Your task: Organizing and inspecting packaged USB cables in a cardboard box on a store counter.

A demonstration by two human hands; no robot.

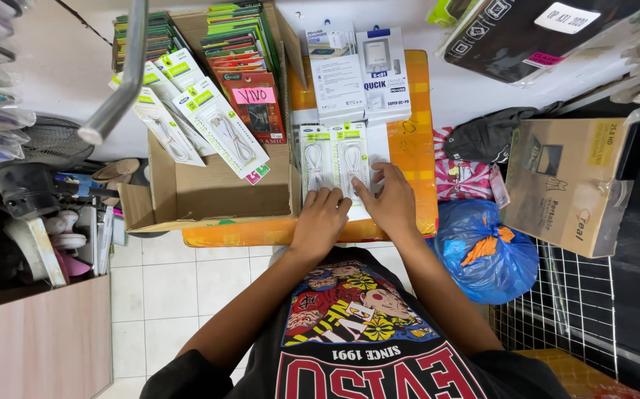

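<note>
Rested left hand [321, 218] and right hand [388, 199], fingers spread flat, on two white cable packs [333, 159] atop the orange table [416, 162]. Stood beside an open cardboard box [209, 196] with a pink label [254, 95]; white charger boxes [358, 74] behind.

I read this as a small shop selling phone accessories, seen from behind its counter. An orange counter [416, 148] carries 2 white cable packs [333, 159] near its front edge and 2 white charger boxes [357, 74] toward its back edge. At the counter's left edge, an open cardboard box [209, 196] holds more packaged cables and stacked green and red retail packs. I also see a brown carton [564, 185] to the right, a wire rack [564, 310] below it, a blue plastic bag [482, 255], and a white tiled floor [179, 288].
</note>
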